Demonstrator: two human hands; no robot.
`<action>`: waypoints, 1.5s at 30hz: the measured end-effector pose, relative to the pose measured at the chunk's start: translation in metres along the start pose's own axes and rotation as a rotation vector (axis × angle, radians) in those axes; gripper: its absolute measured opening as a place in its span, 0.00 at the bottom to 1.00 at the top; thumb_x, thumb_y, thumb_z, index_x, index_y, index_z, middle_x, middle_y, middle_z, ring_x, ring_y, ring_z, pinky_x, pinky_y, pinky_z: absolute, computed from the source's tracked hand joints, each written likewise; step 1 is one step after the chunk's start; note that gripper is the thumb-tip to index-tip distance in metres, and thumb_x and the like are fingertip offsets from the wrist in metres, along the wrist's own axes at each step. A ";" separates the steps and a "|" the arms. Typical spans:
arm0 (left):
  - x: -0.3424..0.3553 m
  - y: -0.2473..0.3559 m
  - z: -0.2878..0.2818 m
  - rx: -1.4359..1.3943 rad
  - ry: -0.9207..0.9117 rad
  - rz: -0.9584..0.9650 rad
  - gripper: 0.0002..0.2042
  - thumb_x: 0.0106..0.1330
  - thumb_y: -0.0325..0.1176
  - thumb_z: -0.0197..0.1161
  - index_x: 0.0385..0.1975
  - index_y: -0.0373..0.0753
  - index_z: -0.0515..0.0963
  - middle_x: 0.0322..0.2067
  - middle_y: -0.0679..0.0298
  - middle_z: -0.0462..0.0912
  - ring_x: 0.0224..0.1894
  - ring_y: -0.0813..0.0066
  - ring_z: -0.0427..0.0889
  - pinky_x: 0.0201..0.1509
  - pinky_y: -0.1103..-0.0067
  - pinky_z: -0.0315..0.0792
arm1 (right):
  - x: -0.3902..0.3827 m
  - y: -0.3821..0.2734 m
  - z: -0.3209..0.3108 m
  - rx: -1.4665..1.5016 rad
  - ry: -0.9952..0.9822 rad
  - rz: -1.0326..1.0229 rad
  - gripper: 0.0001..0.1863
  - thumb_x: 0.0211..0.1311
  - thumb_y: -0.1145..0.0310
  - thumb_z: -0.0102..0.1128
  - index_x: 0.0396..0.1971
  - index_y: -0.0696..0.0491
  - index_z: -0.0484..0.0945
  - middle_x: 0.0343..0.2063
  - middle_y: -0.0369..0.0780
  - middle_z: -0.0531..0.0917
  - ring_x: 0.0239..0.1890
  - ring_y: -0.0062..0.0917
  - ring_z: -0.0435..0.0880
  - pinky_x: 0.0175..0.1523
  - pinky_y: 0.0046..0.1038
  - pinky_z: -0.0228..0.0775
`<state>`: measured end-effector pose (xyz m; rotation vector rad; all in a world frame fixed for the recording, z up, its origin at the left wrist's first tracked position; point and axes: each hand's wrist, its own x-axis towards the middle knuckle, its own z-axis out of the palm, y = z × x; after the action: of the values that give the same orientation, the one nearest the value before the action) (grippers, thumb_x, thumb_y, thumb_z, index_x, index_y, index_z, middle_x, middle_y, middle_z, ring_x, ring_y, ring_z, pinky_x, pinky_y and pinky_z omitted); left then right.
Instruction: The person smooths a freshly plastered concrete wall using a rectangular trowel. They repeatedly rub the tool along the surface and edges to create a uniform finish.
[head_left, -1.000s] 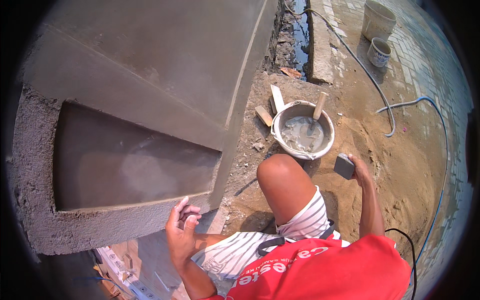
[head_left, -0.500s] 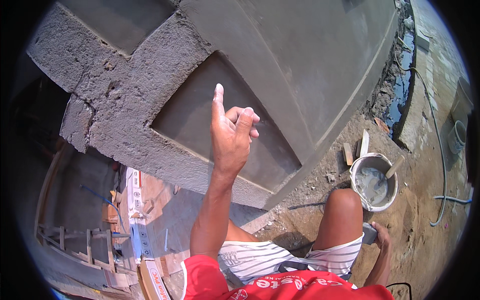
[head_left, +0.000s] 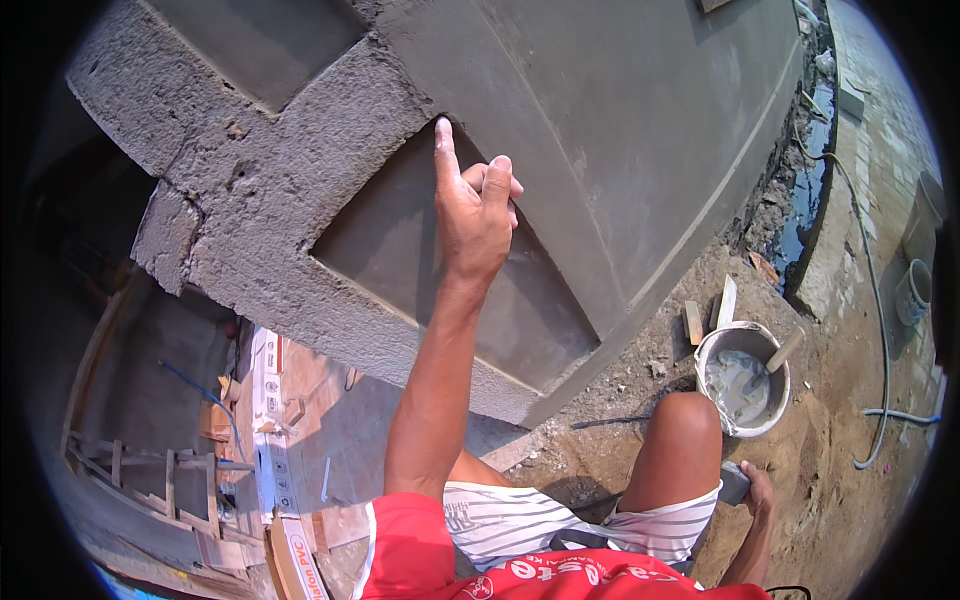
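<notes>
My left hand (head_left: 472,215) is raised in front of a grey cement-plastered surface with a recessed panel (head_left: 385,235). Its whitish index finger is stretched out, with the tip at or just before the panel's upper corner. The thumb sticks up, and the other fingers are partly bent with nothing in them. Down beside my knee, my right hand (head_left: 758,490) grips a small grey block-like object (head_left: 734,484), whose kind I cannot make out. Close to that knee stands a bucket (head_left: 705,385) of wet grey mix, a wooden-handled tool (head_left: 785,350) standing in it.
Rough, unsmoothed cement (head_left: 270,160) borders the recess, cracked at the left. Wood offcuts (head_left: 693,322) lie by the bucket. A water-filled trench (head_left: 803,215), a hose (head_left: 872,250) and more buckets (head_left: 913,292) are at the right. Lower left are long cartons (head_left: 268,420) and a wooden frame (head_left: 170,485).
My left hand has moved up, bringing its index fingertip from inside the panel to its upper corner. My right hand stays low with the grey object. The view has shifted slightly.
</notes>
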<state>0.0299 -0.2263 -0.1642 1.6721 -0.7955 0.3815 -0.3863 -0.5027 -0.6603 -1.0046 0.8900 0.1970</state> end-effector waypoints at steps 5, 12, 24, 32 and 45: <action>-0.002 0.000 -0.002 0.065 0.015 -0.005 0.36 0.70 0.30 0.55 0.71 0.29 0.41 0.20 0.67 0.77 0.17 0.88 0.69 0.17 0.89 0.65 | -0.014 -0.014 0.021 -0.020 -0.001 -0.026 0.25 0.65 0.52 0.52 0.47 0.60 0.78 0.39 0.45 0.83 0.37 0.35 0.84 0.40 0.44 0.76; -0.002 0.001 -0.003 0.320 0.049 -0.007 0.35 0.69 0.30 0.55 0.71 0.28 0.43 0.18 0.66 0.77 0.16 0.88 0.69 0.17 0.88 0.65 | -0.007 -0.017 0.031 -0.011 -0.033 -0.042 0.25 0.64 0.51 0.53 0.45 0.60 0.79 0.35 0.44 0.83 0.32 0.34 0.84 0.36 0.41 0.77; -0.001 0.003 -0.008 0.200 0.028 0.021 0.35 0.68 0.32 0.56 0.70 0.27 0.46 0.16 0.65 0.79 0.18 0.86 0.73 0.26 0.85 0.69 | -0.018 -0.022 0.039 -0.034 -0.012 0.011 0.20 0.67 0.56 0.51 0.44 0.58 0.78 0.36 0.43 0.84 0.32 0.30 0.84 0.37 0.36 0.79; -0.009 -0.010 -0.001 0.186 -0.010 -0.069 0.36 0.68 0.31 0.55 0.72 0.31 0.43 0.15 0.68 0.78 0.17 0.87 0.72 0.25 0.85 0.69 | -0.038 -0.017 0.005 0.117 -0.021 -0.035 0.26 0.66 0.48 0.51 0.48 0.57 0.78 0.40 0.42 0.85 0.38 0.33 0.85 0.42 0.37 0.78; -0.121 -0.075 -0.006 0.234 -0.209 -0.123 0.35 0.65 0.29 0.58 0.72 0.40 0.51 0.14 0.58 0.75 0.16 0.67 0.77 0.29 0.73 0.72 | -0.157 -0.271 0.203 0.248 -0.296 -1.022 0.55 0.46 0.58 0.72 0.71 0.58 0.48 0.60 0.51 0.69 0.62 0.39 0.72 0.66 0.39 0.65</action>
<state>-0.0044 -0.1785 -0.2934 1.9939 -0.8202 0.2224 -0.2325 -0.4527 -0.3241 -1.0476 0.0583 -0.6035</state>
